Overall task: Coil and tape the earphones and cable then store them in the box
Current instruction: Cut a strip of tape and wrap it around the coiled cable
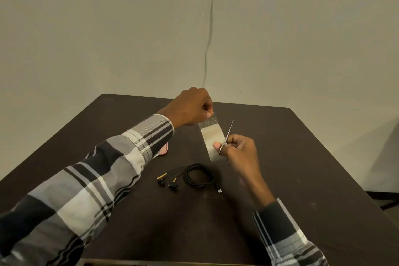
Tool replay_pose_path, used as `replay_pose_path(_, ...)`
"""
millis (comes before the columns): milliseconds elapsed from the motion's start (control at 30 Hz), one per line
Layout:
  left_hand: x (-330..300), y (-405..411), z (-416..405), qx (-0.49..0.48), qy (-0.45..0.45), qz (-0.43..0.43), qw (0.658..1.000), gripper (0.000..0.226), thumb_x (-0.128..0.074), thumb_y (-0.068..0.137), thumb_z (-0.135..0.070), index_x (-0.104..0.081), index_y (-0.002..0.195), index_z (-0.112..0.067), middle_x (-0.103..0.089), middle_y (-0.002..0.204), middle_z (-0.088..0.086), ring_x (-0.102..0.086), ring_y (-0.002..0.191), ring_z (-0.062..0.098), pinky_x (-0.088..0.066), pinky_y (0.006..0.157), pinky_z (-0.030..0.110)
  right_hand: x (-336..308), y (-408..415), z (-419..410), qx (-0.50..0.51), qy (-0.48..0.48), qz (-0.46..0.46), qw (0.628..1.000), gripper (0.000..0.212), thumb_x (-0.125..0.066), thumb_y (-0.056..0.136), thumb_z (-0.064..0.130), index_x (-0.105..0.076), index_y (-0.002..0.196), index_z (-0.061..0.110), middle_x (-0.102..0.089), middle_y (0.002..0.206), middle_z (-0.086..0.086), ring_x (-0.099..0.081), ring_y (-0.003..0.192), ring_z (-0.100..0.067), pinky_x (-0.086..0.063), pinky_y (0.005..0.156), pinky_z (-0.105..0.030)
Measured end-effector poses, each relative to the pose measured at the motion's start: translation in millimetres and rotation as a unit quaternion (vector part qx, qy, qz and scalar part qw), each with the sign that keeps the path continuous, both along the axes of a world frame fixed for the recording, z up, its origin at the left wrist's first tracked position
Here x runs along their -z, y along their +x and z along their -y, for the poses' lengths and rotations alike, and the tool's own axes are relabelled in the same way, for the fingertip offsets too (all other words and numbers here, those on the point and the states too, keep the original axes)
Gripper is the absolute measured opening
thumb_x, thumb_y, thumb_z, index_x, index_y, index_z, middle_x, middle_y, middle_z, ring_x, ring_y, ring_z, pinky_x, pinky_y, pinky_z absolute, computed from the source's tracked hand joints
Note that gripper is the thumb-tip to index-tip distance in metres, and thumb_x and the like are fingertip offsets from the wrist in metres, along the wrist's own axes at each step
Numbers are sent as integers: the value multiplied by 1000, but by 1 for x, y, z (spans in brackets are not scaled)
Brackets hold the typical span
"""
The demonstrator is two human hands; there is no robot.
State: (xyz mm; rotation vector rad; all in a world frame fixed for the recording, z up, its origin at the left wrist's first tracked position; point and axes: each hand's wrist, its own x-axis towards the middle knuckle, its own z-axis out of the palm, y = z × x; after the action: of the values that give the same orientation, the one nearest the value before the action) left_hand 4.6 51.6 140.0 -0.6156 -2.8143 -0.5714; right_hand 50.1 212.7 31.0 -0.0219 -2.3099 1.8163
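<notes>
**Earphones coiled, tape strip about to be cut, box not in sight**

The person stands at the near edge of a dark table (302, 157), both arms in a checked shirt stretched over it. The earphones (190, 177) lie on the tabletop toward the near middle, their black cable already wound into a loose ring, the two buds and gold-coloured stems trailing out on the left side and the plug poking out toward the right. Nothing binds the coil yet, so the winding looks done but the taping does not.

Above and just beyond the coil, the left hand (190, 107) pinches the upper end of a strip of clear tape (212, 136) between thumb and curled fingers, holding it up off the table. The right hand (237, 149) grips small scissors (227, 136), fingers curled through the handles, thumb against the tape's lower part; the thin blades point up along the strip's right edge. Whether the blades are parted or closed I cannot tell at this angle.

A pink object (164, 149) peeps from under the left sleeve, toward the left edge; I can't make out what it is.

As I judge it, what is left: cut the strip, wrap it round the coil, do the same for any second cable, then store it all. No box or second cable shows.
</notes>
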Motion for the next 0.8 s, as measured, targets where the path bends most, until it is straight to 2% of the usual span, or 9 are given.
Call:
replay_pose_path(100, -4, 0, 0, -4, -23, -6, 1000, 15, -67, 90, -12, -76, 102, -9, -75, 101, 6, -68, 85, 18, -49, 74, 26, -1, -4, 10, 24, -13, 17, 999, 22, -81, 78, 20, -66, 63, 14, -61, 54, 10, -51, 52, -8, -41, 55, -28)
replay_pose_path(200, -13, 1, 0, 7, -24, -21, 999, 16, -66, 91, -11, -75, 103, -8, -74, 102, 4, -65, 83, 13, -42, 69, 18, 2, -9, 14, 52, -20, 41, 998, 42, -79, 73, 28, -47, 49, 16, -44, 50, 3, -41, 53, -18, -34, 53, -33)
replay_pose_path(300, -18, 3, -3, 27, -34, -13, 999, 15, -65, 91, -12, -75, 102, -10, -74, 100, 4, -66, 85, 14, -43, 68, 18, 7, -7, 11, 36, -72, 49, 996, 37, -78, 79, 23, -50, 58, 11, -40, 58, -7, -36, 50, -20, -32, 51, -32)
replay_pose_path(367, -18, 1, -3, 32, -34, 0, 999, 13, -65, 91, -13, -75, 100, -10, -74, 100, 3, -67, 88, 15, -44, 72, 20, 9, -2, 8, 9, -77, 56, 995, 32, -78, 83, 21, -56, 65, 7, -42, 60, -8, -36, 46, -15, -35, 47, -28)
replay_pose_path(467, -21, -7, -4, 48, -33, 29, 998, 9, -68, 90, -16, -74, 96, -12, -73, 99, 2, -65, 87, 12, -37, 64, 15, 9, 1, 2, -13, -76, 62, 995, 29, -78, 84, 22, -58, 71, 6, -44, 61, -7, -39, 46, -13, -39, 44, -24)
replay_pose_path(600, -24, -14, -10, 59, -36, 41, 997, 9, -69, 90, -18, -73, 97, -12, -70, 96, 0, -62, 83, 10, -35, 61, 14, 10, 1, -4, -10, -102, 60, 993, 23, -77, 86, 18, -64, 82, 0, -53, 66, -8, -44, 48, -10, -41, 44, -20)
replay_pose_path(700, -22, -20, -15, 56, -39, 43, 997, 8, -70, 90, -17, -73, 96, -12, -71, 98, 1, -64, 87, 12, -38, 63, 16, 14, 4, -9, -28, -129, 39, 990, 19, -75, 88, 12, -65, 96, -2, -68, 75, -6, -57, 59, -5, -44, 49, -19)
replay_pose_path(800, -15, -24, -18, 54, -49, 54, 996, 6, -69, 90, -16, -72, 95, -12, -72, 100, 3, -66, 89, 15, -44, 71, 21, 17, 6, -15, -57, -130, 16, 990, 14, -74, 86, 6, -62, 93, 6, -76, 93, -10, -65, 74, -11, -47, 53, -22)
